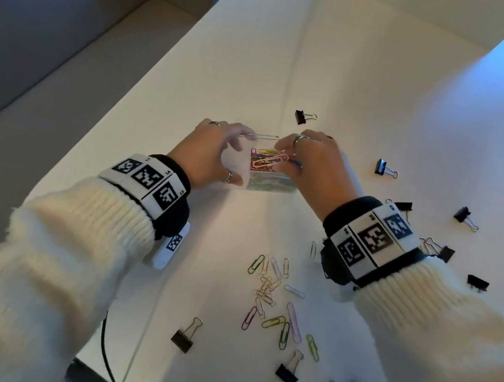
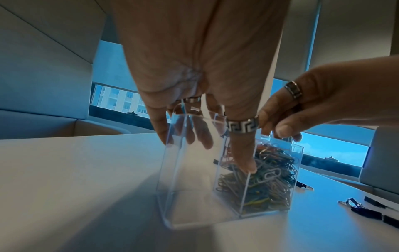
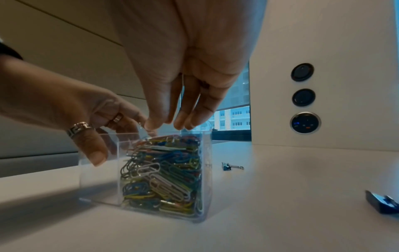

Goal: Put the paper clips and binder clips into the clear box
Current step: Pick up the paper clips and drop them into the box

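Note:
A clear box (image 1: pixel 270 183) (image 2: pixel 187 196) (image 3: pixel 99 179) with two compartments stands mid-table. Its right compartment is packed with coloured paper clips (image 1: pixel 266 161) (image 3: pixel 164 170); the left one holds nothing. My left hand (image 1: pixel 237 154) (image 2: pixel 215 153) grips the box, thumb on the near wall and fingers over the far rim. My right hand (image 1: pixel 287 155) (image 3: pixel 167 125) hovers over the full compartment, fingers straight down at the top of the pile. Loose paper clips (image 1: pixel 273 292) lie nearer me. Black binder clips (image 1: pixel 304 117) (image 1: pixel 288 370) (image 1: pixel 184 335) are scattered around.
The white table (image 1: pixel 395 98) runs away from me, with more binder clips (image 1: pixel 384 168) (image 1: pixel 465 216) at the right. A grey sofa (image 1: pixel 35 35) flanks the left side. A black cable (image 1: pixel 104 350) hangs at the near edge. A panel with round buttons (image 3: pixel 304 97) stands behind.

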Demonstrator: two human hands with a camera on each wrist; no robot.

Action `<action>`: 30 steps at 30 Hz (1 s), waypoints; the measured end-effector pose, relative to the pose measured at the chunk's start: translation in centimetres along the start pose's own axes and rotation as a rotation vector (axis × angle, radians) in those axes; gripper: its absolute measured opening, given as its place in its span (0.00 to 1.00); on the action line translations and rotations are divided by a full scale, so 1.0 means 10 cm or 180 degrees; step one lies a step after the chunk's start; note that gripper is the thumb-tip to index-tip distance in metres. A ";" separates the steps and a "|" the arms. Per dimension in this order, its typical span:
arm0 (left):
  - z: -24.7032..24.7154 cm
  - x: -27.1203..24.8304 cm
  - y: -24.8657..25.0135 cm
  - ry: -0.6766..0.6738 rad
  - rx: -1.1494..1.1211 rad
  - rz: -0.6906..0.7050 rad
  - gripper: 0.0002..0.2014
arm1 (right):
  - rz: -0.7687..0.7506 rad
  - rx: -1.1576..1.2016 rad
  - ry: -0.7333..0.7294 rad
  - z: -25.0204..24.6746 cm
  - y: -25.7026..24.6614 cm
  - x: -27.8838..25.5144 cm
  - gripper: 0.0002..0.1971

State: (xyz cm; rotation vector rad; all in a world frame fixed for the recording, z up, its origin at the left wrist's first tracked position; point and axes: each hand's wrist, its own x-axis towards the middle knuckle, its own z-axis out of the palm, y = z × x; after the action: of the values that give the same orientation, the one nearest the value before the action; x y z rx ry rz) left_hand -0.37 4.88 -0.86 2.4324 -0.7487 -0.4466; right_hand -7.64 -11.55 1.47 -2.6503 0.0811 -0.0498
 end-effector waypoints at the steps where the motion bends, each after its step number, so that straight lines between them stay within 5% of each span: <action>1: 0.00 0.00 0.00 -0.0005 -0.0014 0.0003 0.34 | -0.0053 -0.0007 0.0124 -0.01 0.03 -0.03 0.10; 7: 0.00 0.00 -0.01 -0.0028 -0.0089 0.0037 0.33 | -0.0500 -0.0572 -0.0007 0.08 0.16 -0.16 0.13; 12: -0.03 0.05 0.00 -0.0080 -0.0074 0.0035 0.33 | -0.0579 0.0040 0.0640 0.03 0.05 -0.31 0.10; 14: -0.04 0.08 0.00 -0.0077 -0.0116 0.0040 0.32 | -0.0690 0.0305 0.0264 0.08 0.01 -0.53 0.14; 18: -0.02 0.12 -0.02 -0.0075 -0.0109 0.0054 0.31 | -0.1079 -0.0221 -0.1338 0.44 0.09 -1.14 0.24; 22: -0.01 0.13 -0.04 -0.0029 -0.0118 0.0039 0.32 | -0.1136 -0.0704 -0.1703 0.56 0.35 -1.49 0.28; 27: 0.00 0.13 -0.03 -0.0203 0.0257 -0.0059 0.35 | -0.0897 -0.0088 -0.1468 0.31 0.50 -1.67 0.26; 30: -0.01 -0.07 0.12 0.0469 0.0644 0.0471 0.34 | -0.0378 0.0350 -0.0846 0.15 0.63 -1.73 0.22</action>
State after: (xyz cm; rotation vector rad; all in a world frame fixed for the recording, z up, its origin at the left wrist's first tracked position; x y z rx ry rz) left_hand -1.43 4.48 0.03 2.5386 -0.9402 -0.1378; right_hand -25.15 -15.29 -3.19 -2.5243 -0.1625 0.2513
